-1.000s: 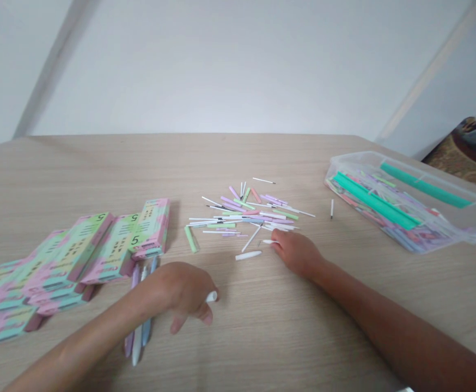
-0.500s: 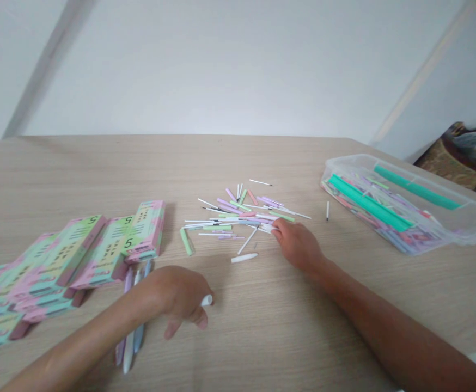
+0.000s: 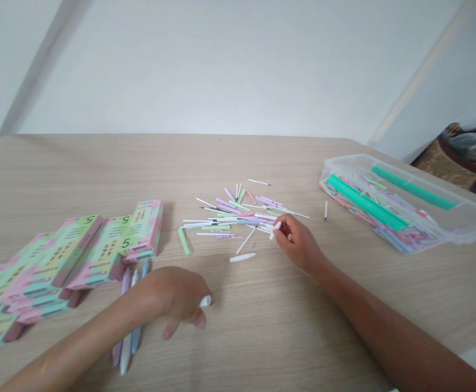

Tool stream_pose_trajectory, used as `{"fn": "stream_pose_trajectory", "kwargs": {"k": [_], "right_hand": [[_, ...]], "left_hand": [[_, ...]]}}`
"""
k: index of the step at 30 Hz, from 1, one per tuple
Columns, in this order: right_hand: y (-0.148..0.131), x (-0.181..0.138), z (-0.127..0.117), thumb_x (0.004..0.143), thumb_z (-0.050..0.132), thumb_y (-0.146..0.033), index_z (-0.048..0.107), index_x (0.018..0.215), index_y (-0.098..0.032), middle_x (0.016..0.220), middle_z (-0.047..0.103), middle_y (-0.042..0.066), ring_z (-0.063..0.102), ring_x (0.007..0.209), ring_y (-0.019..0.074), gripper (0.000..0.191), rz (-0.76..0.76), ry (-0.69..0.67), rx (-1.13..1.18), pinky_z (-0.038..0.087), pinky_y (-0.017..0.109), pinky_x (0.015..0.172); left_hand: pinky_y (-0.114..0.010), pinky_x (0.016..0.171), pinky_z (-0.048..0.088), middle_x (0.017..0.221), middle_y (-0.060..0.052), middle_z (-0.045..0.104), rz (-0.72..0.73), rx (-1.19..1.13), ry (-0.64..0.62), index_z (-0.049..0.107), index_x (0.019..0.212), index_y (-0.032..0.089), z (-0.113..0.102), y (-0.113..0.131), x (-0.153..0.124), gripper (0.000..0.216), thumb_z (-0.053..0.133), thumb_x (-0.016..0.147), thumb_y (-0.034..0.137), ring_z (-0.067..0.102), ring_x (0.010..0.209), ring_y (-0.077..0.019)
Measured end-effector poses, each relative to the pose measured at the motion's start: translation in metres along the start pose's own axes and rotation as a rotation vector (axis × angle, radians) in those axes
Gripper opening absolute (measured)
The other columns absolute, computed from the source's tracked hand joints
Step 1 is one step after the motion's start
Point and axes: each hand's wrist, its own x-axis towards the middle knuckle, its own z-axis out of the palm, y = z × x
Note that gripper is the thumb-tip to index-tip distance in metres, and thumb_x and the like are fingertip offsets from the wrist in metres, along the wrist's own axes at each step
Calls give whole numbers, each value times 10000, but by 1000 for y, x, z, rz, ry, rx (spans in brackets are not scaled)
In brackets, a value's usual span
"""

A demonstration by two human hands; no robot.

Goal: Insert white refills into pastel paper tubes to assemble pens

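My left hand [image 3: 183, 294] is closed around a white pen barrel [image 3: 206, 300], whose round end pokes out past the fingers. At the right edge of a loose pile of pen parts, my right hand [image 3: 299, 239] pinches a small white pen piece [image 3: 276, 228] between thumb and fingertips. The pile mixes white refills [image 3: 215, 233] with green, purple and pink tubes. In front of it lies a white tapered pen part [image 3: 243, 257]. A purple pen [image 3: 117, 351], a white pen [image 3: 126, 354] and a blue pen [image 3: 135, 338] lie partly beneath my left forearm.
Several pastel boxes [image 3: 54, 256] are stacked on the left of the wooden table [image 3: 287, 326]. A clear plastic box [image 3: 467, 218] with green strips holds more pen parts at the right. One refill [image 3: 325, 210] lies beside it. A wall [image 3: 221, 65] rises behind.
My right hand has come up slightly from the pile's edge, and a white pen piece now shows in its fingertips. My left hand stays in place with the white barrel.
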Motion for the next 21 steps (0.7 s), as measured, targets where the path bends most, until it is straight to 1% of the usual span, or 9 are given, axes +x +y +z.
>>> {"fn": "stream_pose_trajectory", "kwargs": {"k": [2,4,6,9,12,15,17,18,21], "right_hand": [[0,0,-1,814,472,-222,502,920,-196,735,539,3,493,648,136,113,-48,-2,-77,373,251,610],[1,-1,0,815,470,-218,513,891,-194,739,550,10,495,655,143,90,-75,-83,-147,365,254,611],[1,-1,2,821,469,-222,521,878,-191,736,554,9,494,651,143,83,-72,-111,-186,354,248,600],[2,-2,3,834,462,-223,522,907,-187,744,557,9,495,650,139,101,-57,-80,-206,348,241,594],[2,-3,3,830,465,-213,532,873,-187,738,554,10,492,652,141,84,-83,-140,-228,347,245,600],[2,-3,2,839,461,-214,539,889,-183,812,564,32,502,714,149,98,-100,-119,-246,363,255,650],[2,-3,1,836,473,-224,543,839,-183,811,557,36,496,725,154,81,-120,-163,-269,365,259,657],[2,-3,1,837,475,-228,543,829,-184,813,554,38,493,733,156,82,-127,-175,-273,366,260,661],[3,-3,2,842,475,-243,546,831,-182,831,552,42,489,749,157,94,-118,-147,-250,369,268,676]], "left_hand": [[-226,549,465,669,-45,722,-4,17,-8,582,1203,209,1,1,0,489,563,734,72,679,723,-216],[-224,546,464,666,-39,722,-7,33,-16,581,1201,213,1,2,-2,490,553,735,65,678,724,-211],[-229,554,468,667,-46,721,-10,32,-22,574,1211,211,0,3,-3,473,569,751,99,678,743,-218],[-247,590,471,685,-65,723,-7,19,-39,558,1231,203,-2,3,-3,456,589,778,158,674,795,-234],[-250,597,467,702,-79,724,-3,18,-41,553,1237,194,-2,3,-3,432,583,806,197,671,820,-242],[-223,552,445,740,-76,729,-1,26,-47,555,1235,191,-2,2,-3,458,591,781,142,676,778,-224],[-207,530,432,761,-64,732,-4,28,-37,569,1218,195,0,1,-2,484,593,746,92,677,755,-210],[-203,526,430,755,-57,732,-2,22,-30,573,1213,199,0,1,-2,490,588,738,82,677,745,-205],[-204,519,432,714,-42,729,-1,1,-7,578,1208,210,1,1,-2,492,565,738,66,678,702,-201]]}}
